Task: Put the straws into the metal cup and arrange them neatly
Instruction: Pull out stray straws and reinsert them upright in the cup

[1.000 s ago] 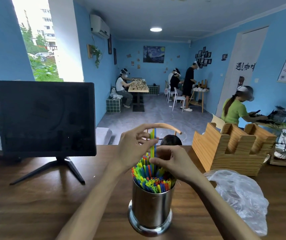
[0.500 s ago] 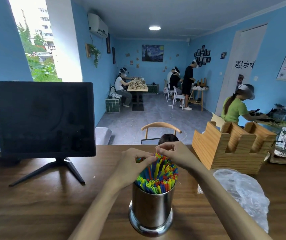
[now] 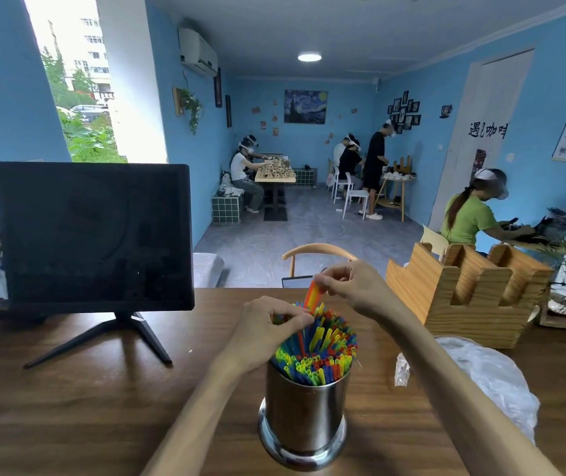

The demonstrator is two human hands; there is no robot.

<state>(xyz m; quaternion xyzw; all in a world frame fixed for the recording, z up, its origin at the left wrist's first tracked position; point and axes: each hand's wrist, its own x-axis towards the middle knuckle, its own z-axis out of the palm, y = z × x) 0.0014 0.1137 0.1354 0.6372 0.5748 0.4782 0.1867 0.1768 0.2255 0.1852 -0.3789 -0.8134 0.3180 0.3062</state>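
Steel-bright round metal cup (image 3: 303, 410) brims with colourful plastic straws (image 3: 317, 352); right hand (image 3: 353, 286) pinches raised orange ones at twelve o'clock, left hand (image 3: 267, 333) fingers curl onto the tips: light, bendy, best gripped near the tops.

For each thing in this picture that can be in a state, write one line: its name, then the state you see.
metal cup: upright on the table, packed with straws.
straws: standing in the cup, tips uneven.
raised straws: orange and yellow, sticking up above the rest.
right hand: pinches the raised straws.
left hand: fingers curled on the straw tips.
monitor: screen dark.
plastic bag: crumpled, lying flat.
wooden holder: slots look empty.
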